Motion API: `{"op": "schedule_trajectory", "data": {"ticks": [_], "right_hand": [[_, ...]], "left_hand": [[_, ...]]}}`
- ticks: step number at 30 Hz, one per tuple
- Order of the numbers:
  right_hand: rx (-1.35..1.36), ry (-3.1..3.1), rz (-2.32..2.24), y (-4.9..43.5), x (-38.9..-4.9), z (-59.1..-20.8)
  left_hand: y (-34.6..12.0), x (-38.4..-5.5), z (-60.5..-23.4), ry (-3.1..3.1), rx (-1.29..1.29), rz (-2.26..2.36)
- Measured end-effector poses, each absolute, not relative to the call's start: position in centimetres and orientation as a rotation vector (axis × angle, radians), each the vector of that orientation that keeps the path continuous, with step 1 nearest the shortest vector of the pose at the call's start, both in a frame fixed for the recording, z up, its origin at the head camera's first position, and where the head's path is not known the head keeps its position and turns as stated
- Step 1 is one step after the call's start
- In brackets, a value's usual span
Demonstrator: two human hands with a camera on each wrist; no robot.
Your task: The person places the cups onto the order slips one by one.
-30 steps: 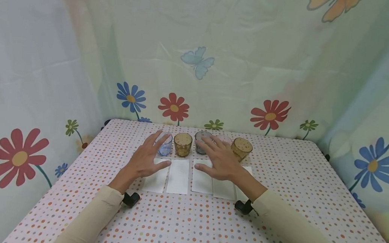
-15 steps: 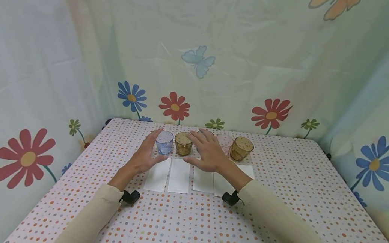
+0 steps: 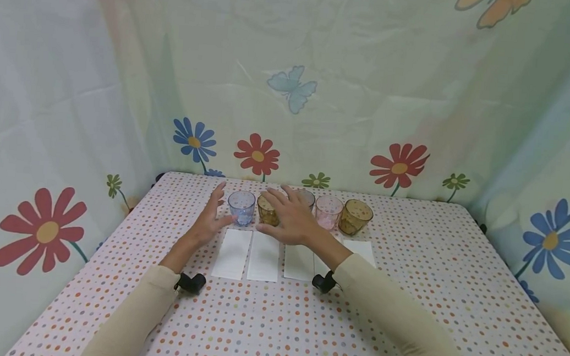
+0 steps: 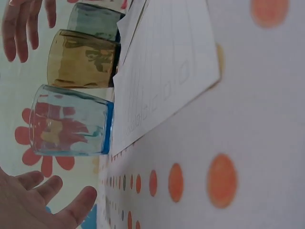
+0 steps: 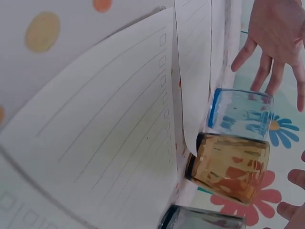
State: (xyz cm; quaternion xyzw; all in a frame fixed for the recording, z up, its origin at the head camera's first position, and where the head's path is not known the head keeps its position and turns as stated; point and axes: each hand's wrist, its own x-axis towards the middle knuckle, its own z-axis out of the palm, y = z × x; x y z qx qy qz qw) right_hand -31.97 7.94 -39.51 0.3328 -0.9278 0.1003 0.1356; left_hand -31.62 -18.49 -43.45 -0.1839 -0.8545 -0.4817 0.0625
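Several tinted glass tumblers stand in a row toward the back of the table. My left hand [image 3: 208, 218] hovers just left of the blue glass [image 3: 241, 208], fingers spread and thumb near its front side. Fingers loosely spread, my right hand [image 3: 289, 219] is above and in front of the left amber glass [image 3: 266, 214], partly covering it and the grey glass [image 3: 307, 198]. Further right are a pink glass [image 3: 329, 212] and a second amber glass [image 3: 355, 217]. In the left wrist view, the blue glass [image 4: 71, 121] stands apart from my left fingers. Neither hand holds anything.
White paper sheets [image 3: 263, 257] lie in a row before the glasses; the right wrist view shows printed lines and small boxes on a sheet [image 5: 119, 119]. A dotted cloth [image 3: 234, 329] covers the table. Flower-printed curtains [image 3: 348, 122] enclose the back and sides.
My right hand has moved left, from over the grey and pink glasses to the left amber one. My left hand has drawn slightly left, uncovering the blue glass. The glasses stay put.
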Motion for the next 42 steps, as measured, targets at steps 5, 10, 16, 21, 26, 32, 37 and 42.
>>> {"op": "schedule_trajectory", "data": {"ticks": [5,10,16,21,26,32,37,42], "right_hand": [[0.988,-2.699,0.326,6.8,-32.4,-40.0],[0.989,-2.702,0.35,6.1,-32.6,-40.3],[0.983,-2.705,0.345,5.3,-32.8,-40.1],[0.974,-2.706,0.318,4.4,-33.2,-40.1],[0.953,-2.705,0.328,3.4,-33.6,-40.3],[0.904,-2.739,0.308,2.6,-34.2,-40.3],[0.887,-2.767,0.275,2.5,-34.5,-40.2],[0.87,-2.802,0.247,2.3,-34.8,-40.5]], "left_hand": [[-19.3,-31.7,-43.7,-2.513,-0.523,-1.634],[-19.7,-31.8,-44.1,-2.442,-0.536,-1.789],[-19.8,-32.3,-44.1,-2.406,-0.475,-1.935],[-19.6,-32.7,-44.1,-2.383,-0.494,-1.994],[-19.4,-32.9,-43.9,-2.382,-0.468,-1.999],[-19.2,-33.6,-44.2,-2.391,-0.397,-2.031],[-19.0,-34.2,-44.6,-2.38,-0.406,-2.039],[-18.8,-34.3,-44.7,-2.353,-0.4,-2.079]]}}
